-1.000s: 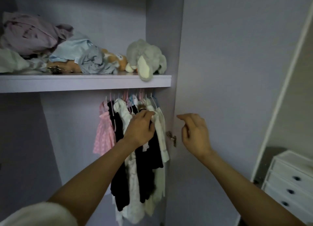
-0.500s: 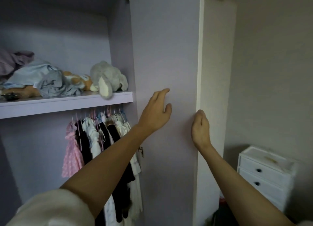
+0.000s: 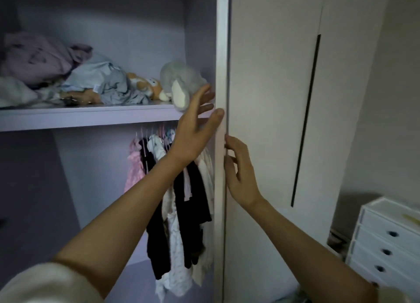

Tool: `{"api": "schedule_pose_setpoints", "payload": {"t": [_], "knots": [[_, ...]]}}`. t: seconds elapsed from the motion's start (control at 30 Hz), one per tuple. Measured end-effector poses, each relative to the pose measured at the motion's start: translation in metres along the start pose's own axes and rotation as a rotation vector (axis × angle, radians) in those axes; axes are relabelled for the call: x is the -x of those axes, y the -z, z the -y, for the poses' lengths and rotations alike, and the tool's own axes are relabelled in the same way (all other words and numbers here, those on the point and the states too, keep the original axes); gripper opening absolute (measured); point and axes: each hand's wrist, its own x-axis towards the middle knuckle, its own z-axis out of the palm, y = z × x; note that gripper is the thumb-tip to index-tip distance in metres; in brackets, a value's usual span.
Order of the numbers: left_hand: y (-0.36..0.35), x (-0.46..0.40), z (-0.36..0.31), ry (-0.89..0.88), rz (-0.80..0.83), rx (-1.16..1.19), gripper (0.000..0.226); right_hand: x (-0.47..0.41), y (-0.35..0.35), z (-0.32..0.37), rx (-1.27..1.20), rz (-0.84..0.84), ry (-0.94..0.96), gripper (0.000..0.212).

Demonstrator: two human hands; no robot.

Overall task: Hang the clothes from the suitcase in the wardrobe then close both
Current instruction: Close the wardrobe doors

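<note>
Wardrobe door [image 3: 221,52] edge sits between left hand [image 3: 193,130] and right hand [image 3: 238,173], fingers straight.

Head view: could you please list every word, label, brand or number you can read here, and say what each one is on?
None: no text can be read in this view.
The small pale tag on the light blue cloth on the shelf is too small and blurred to show any print.

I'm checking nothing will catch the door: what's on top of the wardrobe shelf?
On the shelf lie crumpled clothes, an orange soft toy and a grey plush elephant hanging over the front edge. The left hand covers its lower part; anything beneath the piles is hidden.
</note>
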Motion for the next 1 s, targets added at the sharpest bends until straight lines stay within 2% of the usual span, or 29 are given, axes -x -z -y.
{"api": "schedule_pose_setpoints", "payload": {"t": [0.13, 0.23, 0.3, 0.33, 0.4, 0.5, 0.67, 0.83, 1.0], "knots": [[0.07, 0.013, 0.02, -0.129, -0.19, -0.294, 0.058, -0.014, -0.059, -0.014, 0.196, 0.215, 0.102, 0.052], [0.131, 0.017, 0.047, -0.288, -0.284, -0.85, 0.05, -0.033, -0.112, -0.024, 0.345, 0.337, 0.14, 0.056], [0.16, 0.02, 0.07, -0.275, -0.216, -1.264, 0.051, -0.045, -0.143, -0.032, 0.456, 0.445, 0.136, 0.062], [0.17, 0.02, 0.082, -0.196, -0.148, -1.407, 0.054, -0.053, -0.157, -0.036, 0.504, 0.494, 0.119, 0.066], [0.187, 0.019, 0.102, 0.011, 0.017, -1.547, 0.064, -0.066, -0.182, -0.045, 0.595, 0.553, 0.084, 0.074], [0.199, 0.013, 0.131, 0.25, 0.181, -1.636, 0.079, -0.078, -0.202, -0.057, 0.68, 0.597, 0.069, 0.076], [0.211, 0.001, 0.177, 0.369, 0.252, -1.62, 0.083, -0.103, -0.22, -0.08, 0.802, 0.678, 0.1, 0.068], [0.21, 0.004, 0.194, 0.387, 0.243, -1.566, 0.079, -0.099, -0.22, -0.09, 0.806, 0.667, 0.117, 0.066], [0.206, 0.012, 0.178, 0.395, 0.301, -1.514, 0.069, -0.091, -0.222, -0.081, 0.644, 0.568, 0.092, 0.052]]}}
